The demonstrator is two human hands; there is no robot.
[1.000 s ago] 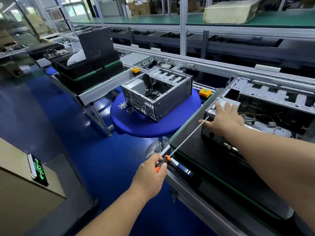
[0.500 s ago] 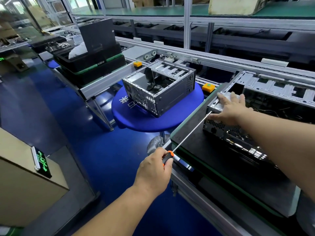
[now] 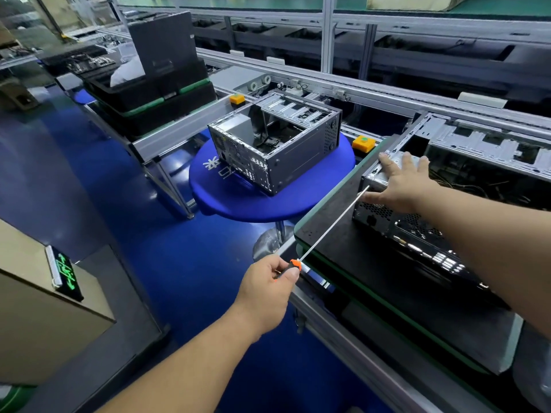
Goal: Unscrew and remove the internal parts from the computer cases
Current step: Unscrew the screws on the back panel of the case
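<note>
Left hand: the left hand (image 3: 268,286) sat nearest the camera, its fingers (image 3: 286,274) curled round the orange-and-black handle of a long, thin-shafted steel screwdriver (image 3: 329,228).
Screwdriver: its shaft ran up and to the right, with the tip at the near left corner of the closer case, just beside the right thumb.
Right hand: the right hand (image 3: 401,184) lay on top of that corner, fingers spread nearly straight over the metal and the thumb against the perforated end face, gripping nothing.
Closer case: the open, dark grey metal computer case (image 3: 417,231) lay on the black-topped surface with a green edge (image 3: 334,234), lid off, loose wires visible inside.
Stool: a round blue stool (image 3: 238,201) stood left of the surface, on the blue floor (image 3: 167,263).
Second case: a smaller open grey computer case (image 3: 277,147) rested on the stool, well apart from both hands.
Behind: stacked black trays (image 3: 152,93) sat on a grey conveyor line (image 3: 387,99).
</note>
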